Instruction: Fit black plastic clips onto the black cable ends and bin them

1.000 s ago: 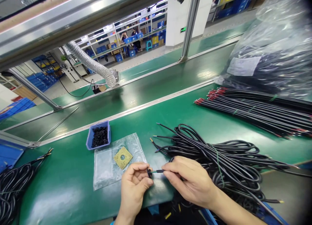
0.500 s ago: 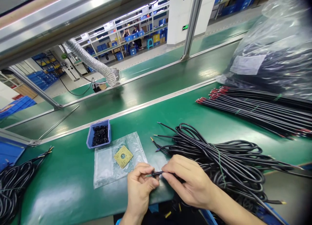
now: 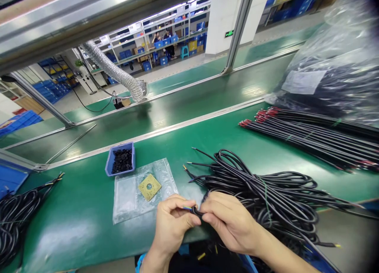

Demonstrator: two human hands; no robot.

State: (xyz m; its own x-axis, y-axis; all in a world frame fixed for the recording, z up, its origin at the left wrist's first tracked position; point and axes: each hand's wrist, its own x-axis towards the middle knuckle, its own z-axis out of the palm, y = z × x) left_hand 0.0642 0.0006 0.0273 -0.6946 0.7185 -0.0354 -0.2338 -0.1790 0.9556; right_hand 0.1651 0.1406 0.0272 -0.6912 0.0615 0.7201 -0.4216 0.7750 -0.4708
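Head view: left hand (image 3: 174, 221) pinching one black piece (image 3: 194, 210), right hand (image 3: 230, 221) gripping one cable (image 3: 199, 214); one yellow plate (image 3: 154, 189) on bag (image 3: 125, 199).

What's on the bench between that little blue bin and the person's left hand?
Between the blue bin and the left hand lie a clear plastic bag and a yellowish square plate with a round hole, as the head view shows.

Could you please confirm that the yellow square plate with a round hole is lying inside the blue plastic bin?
Not quite: the head view shows the yellow square plate with a round hole lying on the clear plastic bag, outside the blue plastic bin.
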